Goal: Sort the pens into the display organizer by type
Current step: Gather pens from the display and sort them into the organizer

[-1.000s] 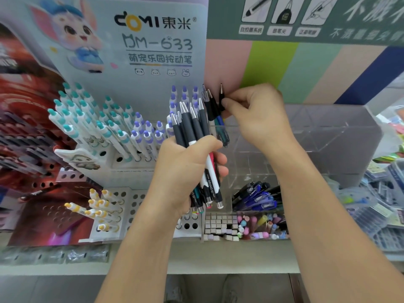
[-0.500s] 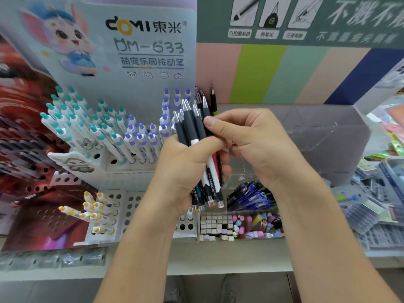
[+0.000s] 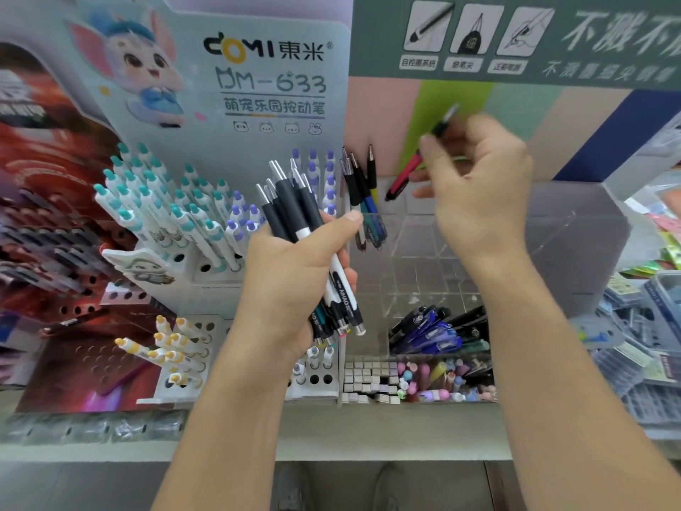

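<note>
Left hand (image 3: 291, 274) wrapped round a bundle of pens (image 3: 306, 248), thumb pressed across the barrels, clicker ends fanned up and away, tips pointing down toward the near edge; held that way, by the look of it, so single pens can be drawn out from the top. Right hand (image 3: 475, 186) raised to the right of the bundle, fingers curled and pinching a red pen (image 3: 403, 177), blurred with motion, tilted with its dark tip down and left over the clear organizer (image 3: 545, 230); probably the one just picked out for sorting, heading for a slot of its own. A few dark pens (image 3: 359, 186) already standing upright in the far left compartment of the clear organizer, leaning against its wall, apart from the red pen; remaining upper compartments appear bare. More blue and black pens (image 3: 435, 330) lying in a nearer compartment, with pastel erasers (image 3: 431, 378) in the row in front. On the left, a white rack (image 3: 184, 267) full of teal-capped and purple-capped pens (image 3: 158, 201) stuck in holes by colour. Most of the bundle yet to be sorted, so early in the job, at a guess.
</note>
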